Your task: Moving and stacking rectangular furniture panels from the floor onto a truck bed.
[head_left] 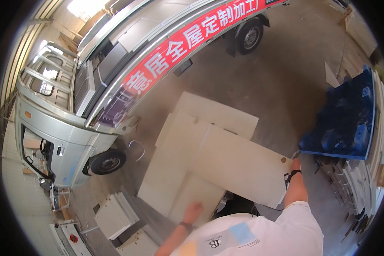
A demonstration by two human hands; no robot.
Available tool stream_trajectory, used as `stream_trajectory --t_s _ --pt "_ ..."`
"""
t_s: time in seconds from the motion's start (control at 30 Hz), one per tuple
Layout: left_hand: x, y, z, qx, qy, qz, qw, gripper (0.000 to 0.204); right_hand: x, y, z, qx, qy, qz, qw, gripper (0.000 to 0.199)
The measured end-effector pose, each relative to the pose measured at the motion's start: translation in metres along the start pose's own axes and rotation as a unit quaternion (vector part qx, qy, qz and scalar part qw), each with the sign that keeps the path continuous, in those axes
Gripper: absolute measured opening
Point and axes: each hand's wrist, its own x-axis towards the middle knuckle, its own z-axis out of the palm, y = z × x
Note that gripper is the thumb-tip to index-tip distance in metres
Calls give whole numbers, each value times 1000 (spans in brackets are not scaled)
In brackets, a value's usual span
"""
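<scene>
A long beige board (239,160) lies slanted across other flat panels, its right end close to my body. My right hand (297,164), with a dark band on the wrist, is closed at the far corner of that end, its fingers partly hidden. A small round brown mark shows on the board near this hand. My left hand (194,211) is over a smaller beige panel (197,194) at the front of the stack; motion blurs its fingers, and I cannot tell whether it touches. Under and behind the long board is a wider beige panel (175,145).
A light-coloured flatbed truck (64,132) with a red banner (192,40) stands at the left and far side. A blue plastic pallet (345,119) leans at the right against stacked panels (345,183). More white panels (116,215) lie at the lower left.
</scene>
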Motion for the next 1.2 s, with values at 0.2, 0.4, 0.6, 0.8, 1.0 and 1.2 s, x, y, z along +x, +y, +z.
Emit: stream_trajectory --t_s 0.2,0.4,0.6,0.8,1.0,1.2 --pt "15 -14 4 -7 -30 -12 999 43 -67 11 -4 -179 103 -184 961 33" --pt "24 -35 3 9 -3 32 999 43 -151 27 1 255 -125 136 949 92" --pt "15 -70 16 -49 17 -2 999 39 -207 -16 -59 333 -198 199 900 84" --pt "1 -92 30 -109 -8 -56 992 42 -218 -24 -80 328 -245 183 894 79" --pt "-25 -101 33 -139 8 -97 986 43 -262 -30 -90 342 -337 112 870 69" --pt "-41 -109 32 -145 0 -125 981 40 -250 -112 -42 353 -318 81 876 71"
